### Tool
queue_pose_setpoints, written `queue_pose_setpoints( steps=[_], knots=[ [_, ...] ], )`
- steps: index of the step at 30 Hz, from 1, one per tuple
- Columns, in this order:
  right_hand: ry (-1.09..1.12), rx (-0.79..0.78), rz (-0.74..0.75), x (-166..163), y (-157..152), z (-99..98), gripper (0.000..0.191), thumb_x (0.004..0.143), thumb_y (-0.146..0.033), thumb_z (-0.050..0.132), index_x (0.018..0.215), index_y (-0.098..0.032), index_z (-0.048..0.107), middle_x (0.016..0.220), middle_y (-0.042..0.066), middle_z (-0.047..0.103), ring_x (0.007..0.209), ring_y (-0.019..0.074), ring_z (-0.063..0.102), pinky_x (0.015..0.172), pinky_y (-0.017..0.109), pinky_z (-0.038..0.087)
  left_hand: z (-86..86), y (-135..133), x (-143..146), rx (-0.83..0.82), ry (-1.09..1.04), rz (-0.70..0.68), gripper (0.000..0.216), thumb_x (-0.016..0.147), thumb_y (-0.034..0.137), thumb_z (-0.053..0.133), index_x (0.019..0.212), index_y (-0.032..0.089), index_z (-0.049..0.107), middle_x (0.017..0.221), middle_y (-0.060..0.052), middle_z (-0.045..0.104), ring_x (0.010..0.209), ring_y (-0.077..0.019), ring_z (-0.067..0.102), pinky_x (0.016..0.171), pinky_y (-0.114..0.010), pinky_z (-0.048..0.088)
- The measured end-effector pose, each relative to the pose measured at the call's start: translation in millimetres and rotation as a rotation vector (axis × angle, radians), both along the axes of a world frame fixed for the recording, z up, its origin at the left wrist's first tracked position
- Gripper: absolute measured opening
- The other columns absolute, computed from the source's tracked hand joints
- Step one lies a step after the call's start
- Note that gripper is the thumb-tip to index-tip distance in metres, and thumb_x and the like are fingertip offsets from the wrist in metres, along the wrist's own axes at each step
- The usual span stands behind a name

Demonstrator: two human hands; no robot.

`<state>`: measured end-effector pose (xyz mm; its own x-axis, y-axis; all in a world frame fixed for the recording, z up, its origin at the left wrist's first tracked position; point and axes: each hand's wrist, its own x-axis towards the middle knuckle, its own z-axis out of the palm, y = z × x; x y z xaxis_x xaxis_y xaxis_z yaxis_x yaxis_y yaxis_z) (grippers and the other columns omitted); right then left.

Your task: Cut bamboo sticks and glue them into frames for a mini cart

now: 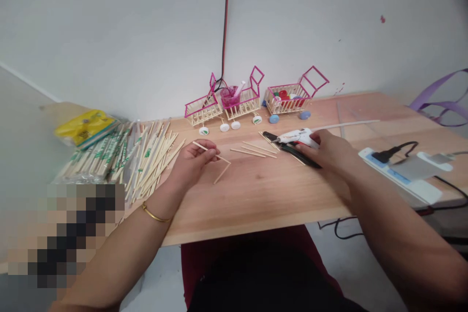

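My left hand (199, 160) pinches two thin wooden sticks (222, 173) joined end to end at a sharp angle, held above the table near the middle. My right hand (325, 148) has its fingers closed on the back of a white glue gun (295, 137), whose nozzle points left. Partly under the gun and my fingers lie black-handled pliers (309, 157). Several loose sticks (254, 152) rest on the wood between my hands. A white glue stick (360, 123) extends to the right behind the gun.
Three small stick carts with purple trim stand by the wall: left cart (203, 113), middle cart (243, 107) holding a purple cup, and right cart (288, 100). Bundled sticks (109, 153) and a yellow packet (86, 126) lie left. A power strip (402, 175) with cables sits right.
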<state>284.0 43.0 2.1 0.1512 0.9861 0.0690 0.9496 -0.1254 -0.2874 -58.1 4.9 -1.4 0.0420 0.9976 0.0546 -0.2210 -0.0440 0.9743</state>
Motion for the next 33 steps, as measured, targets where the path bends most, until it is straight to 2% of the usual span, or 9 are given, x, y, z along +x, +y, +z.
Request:
queue_pose_setpoints(
  steps=[4,7,12,17,21,23,26,29,33],
  knots=[
    [0.034,0.004,-0.025,-0.4,1.8,-2.2,0.051,0.072,-0.054,0.064,0.106,-0.017,0.056,0.094,0.015,0.067,0.08,0.0297,0.063,0.061,0.035,0.042,0.1,2.7,-2.8,-0.044,-0.145,-0.04,0.022,0.067,0.022,0.078,0.082,0.016,0.063,0.073,0.0,0.067,0.062,-0.0077,0.061,0.068,-0.025,0.055],
    [0.077,0.034,-0.064,-5.4,-3.0,3.5,0.047,0.072,-0.05,0.065,0.105,-0.018,0.055,0.09,0.015,0.067,0.077,0.0288,0.062,0.061,0.035,0.042,1.7,2.6,-3.5,-0.068,-0.187,-0.042,0.023,0.066,0.021,0.078,0.083,0.015,0.063,0.073,0.0,0.067,0.06,-0.0072,0.061,0.068,-0.025,0.055],
    [0.331,0.183,0.032,-15.6,-18.9,21.5,0.044,0.069,-0.051,0.069,0.097,-0.019,0.059,0.089,0.013,0.066,0.075,0.0271,0.06,0.06,0.036,0.043,3.3,2.1,-2.5,-0.071,-0.177,-0.038,0.022,0.066,0.021,0.078,0.081,0.015,0.063,0.072,0.0,0.067,0.06,-0.0067,0.06,0.066,-0.023,0.054],
    [0.763,-0.103,0.36,-31.7,-19.2,30.4,0.037,0.069,-0.052,0.071,0.085,-0.019,0.067,0.078,0.004,0.067,0.07,0.0214,0.061,0.058,0.031,0.044,1.3,1.7,-0.8,-0.063,-0.132,0.006,0.019,0.066,0.019,0.078,0.079,0.014,0.065,0.07,-0.001,0.068,0.064,-0.0089,0.063,0.061,-0.02,0.052],
    [0.942,-0.231,0.621,-57.2,-9.6,33.3,0.033,0.077,-0.051,0.066,0.092,-0.02,0.066,0.088,0.004,0.068,0.072,0.0166,0.059,0.059,0.027,0.044,-0.5,4.0,-2.6,-0.054,-0.179,0.03,0.019,0.067,0.018,0.078,0.08,0.013,0.065,0.069,-0.001,0.068,0.061,-0.008,0.062,0.062,-0.02,0.053],
    [0.927,-0.315,0.715,-70.3,-7.5,33.3,0.035,0.082,-0.052,0.059,0.08,-0.018,0.065,0.075,0.003,0.064,0.063,0.0138,0.054,0.055,0.025,0.04,-0.6,5.8,-4.6,-0.065,-0.227,0.05,0.02,0.066,0.018,0.078,0.08,0.013,0.064,0.069,0.0,0.068,0.058,-0.0069,0.06,0.063,-0.022,0.054],
    [0.862,-0.367,0.758,-82.8,-9.9,29.0,0.035,0.079,-0.051,0.062,0.073,-0.017,0.063,0.069,0.002,0.061,0.061,0.0131,0.052,0.054,0.025,0.039,1.3,7.5,-6.9,-0.094,-0.285,0.079,0.02,0.066,0.017,0.078,0.08,0.013,0.063,0.069,0.0,0.068,0.056,-0.0058,0.058,0.065,-0.024,0.056],
    [0.877,-0.409,0.736,-85.1,-14.2,21.1,0.03,0.074,-0.047,0.069,0.073,-0.018,0.061,0.068,0.001,0.06,0.061,0.0138,0.053,0.056,0.027,0.041,3.7,7.8,-7.2,-0.112,-0.313,0.097,0.02,0.066,0.015,0.078,0.08,0.013,0.063,0.069,0.0,0.068,0.054,-0.0049,0.057,0.067,-0.025,0.057],
    [0.9,-0.419,0.702,-80.6,-14.9,14.0,0.028,0.075,-0.047,0.067,0.072,-0.02,0.06,0.069,0.003,0.06,0.065,0.0173,0.055,0.058,0.03,0.043,2.9,8.2,-6.1,-0.118,-0.324,0.088,0.019,0.067,0.015,0.078,0.08,0.013,0.064,0.07,-0.001,0.068,0.055,-0.0053,0.058,0.066,-0.024,0.057]
  ],
)
